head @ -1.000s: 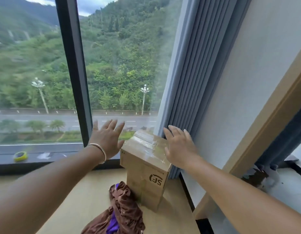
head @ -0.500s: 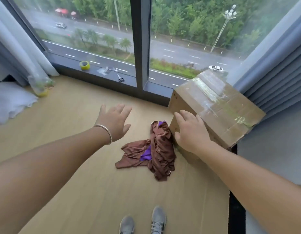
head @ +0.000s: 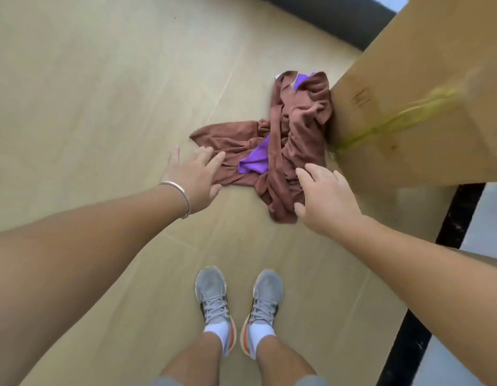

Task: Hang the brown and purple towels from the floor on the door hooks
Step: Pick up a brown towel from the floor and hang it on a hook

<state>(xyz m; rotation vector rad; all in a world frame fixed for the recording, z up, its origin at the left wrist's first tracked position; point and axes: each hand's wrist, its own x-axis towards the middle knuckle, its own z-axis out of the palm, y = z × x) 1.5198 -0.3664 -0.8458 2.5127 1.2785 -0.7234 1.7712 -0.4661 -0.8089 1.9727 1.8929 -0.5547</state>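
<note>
1. Floor (head: 102,79): pale wood boards fill most of the view. It carries every item listed below.
2. Cardboard box (head: 408,107): stands at the upper right on the floor. Its near corner touches the towel heap. A yellowish streak runs across its taped face.
3. Brown towel (head: 297,118): lies crumpled on the floor, against the box corner. One flap spreads to the left. No part of it is lifted.
4. Shoes (head: 239,305): a grey pair, side by side at the bottom centre, pointing towards the heap.
5. Right hand (head: 325,199): reaches down over the lower right edge of the brown towel. The fingers are spread and relaxed, gripping nothing. Whether they touch the cloth cannot be told.
6. Left hand (head: 195,176): reaches to the left flap of the brown towel. The fingers are straight and slightly apart, with the tips at or on the cloth edge. No grip is formed. A thin bracelet (head: 183,199) sits on the wrist.
7. Purple towel (head: 255,160): mostly buried under the brown towel. One patch shows at the centre of the heap, and a small piece shows at the top.
8. Task status: judged to be at the start. Both towels are on the floor and neither is held. Remaining steps: grip both towels, lift them, carry them to the door, hang each on a hook. No door hooks are in view.
</note>
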